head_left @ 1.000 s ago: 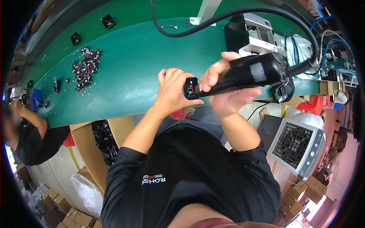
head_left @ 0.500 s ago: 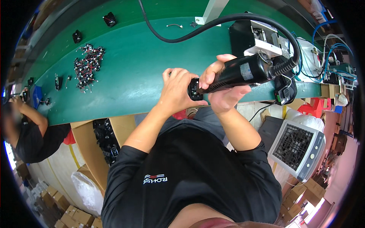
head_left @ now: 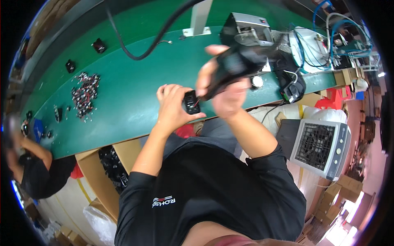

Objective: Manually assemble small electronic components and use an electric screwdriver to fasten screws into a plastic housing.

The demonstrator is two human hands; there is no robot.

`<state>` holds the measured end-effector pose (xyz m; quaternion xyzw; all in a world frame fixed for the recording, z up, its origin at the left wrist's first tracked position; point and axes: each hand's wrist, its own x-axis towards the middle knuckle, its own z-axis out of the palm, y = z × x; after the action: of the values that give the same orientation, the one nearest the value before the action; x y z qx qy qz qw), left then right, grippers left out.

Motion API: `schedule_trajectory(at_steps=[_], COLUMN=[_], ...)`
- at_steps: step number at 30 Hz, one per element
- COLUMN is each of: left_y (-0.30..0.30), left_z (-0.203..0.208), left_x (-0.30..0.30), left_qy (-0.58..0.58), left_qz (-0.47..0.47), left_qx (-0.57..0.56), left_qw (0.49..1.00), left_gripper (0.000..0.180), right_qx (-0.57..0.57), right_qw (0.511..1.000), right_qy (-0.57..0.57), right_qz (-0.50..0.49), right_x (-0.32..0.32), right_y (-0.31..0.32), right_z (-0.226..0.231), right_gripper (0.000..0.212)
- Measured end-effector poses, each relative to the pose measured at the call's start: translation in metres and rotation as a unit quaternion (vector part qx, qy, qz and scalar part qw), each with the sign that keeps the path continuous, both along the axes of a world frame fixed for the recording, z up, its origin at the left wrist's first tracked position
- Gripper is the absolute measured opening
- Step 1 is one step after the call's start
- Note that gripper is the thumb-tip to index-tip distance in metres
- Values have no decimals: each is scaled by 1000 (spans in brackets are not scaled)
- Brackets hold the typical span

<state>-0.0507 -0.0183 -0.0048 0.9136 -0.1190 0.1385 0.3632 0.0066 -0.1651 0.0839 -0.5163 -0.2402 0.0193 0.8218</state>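
My left hand [head_left: 171, 107] grips a small black plastic housing [head_left: 191, 102] between thumb and fingers, near the front edge of the green table [head_left: 135, 88]. The housing's open side shows, with small parts and a bit of red wire inside. In my right hand [head_left: 230, 99] is a black handheld power tool, apparently an electric screwdriver [head_left: 234, 67], blurred by motion. Its lower end points toward the housing, just right of it; whether the tip touches cannot be made out. A thick black cable [head_left: 164, 29] arches over the table.
Left on the table lies a pile of small wired parts [head_left: 85, 96]. Black housings [head_left: 99, 45] sit farther back. A metal-and-black machine [head_left: 246, 30] and blue tubes [head_left: 301, 53] occupy the right. A box of black parts [head_left: 113, 168] stands below; a co-worker [head_left: 37, 168] is at far left.
The screwdriver has lifted and tilted away from the housing, so more of the housing's inside shows. The whole view has shifted, with table things now farther left.
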Motion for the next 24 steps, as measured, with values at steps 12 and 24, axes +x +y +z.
schedule_trajectory(at_steps=[12, 24], left_y=[-3, -2], left_z=[-3, -6], left_x=[2, 2], left_qy=[-24, -25], left_qz=[22, 19], left_qx=[25, 23], left_qw=[999, 999], left_gripper=[81, 81], right_qx=[-69, -122], right_qw=[937, 942], right_qy=[-163, -132], right_qz=[-302, -282], right_x=[88, 92], right_y=[-119, -122], right_z=[12, 18], right_gripper=[89, 94])
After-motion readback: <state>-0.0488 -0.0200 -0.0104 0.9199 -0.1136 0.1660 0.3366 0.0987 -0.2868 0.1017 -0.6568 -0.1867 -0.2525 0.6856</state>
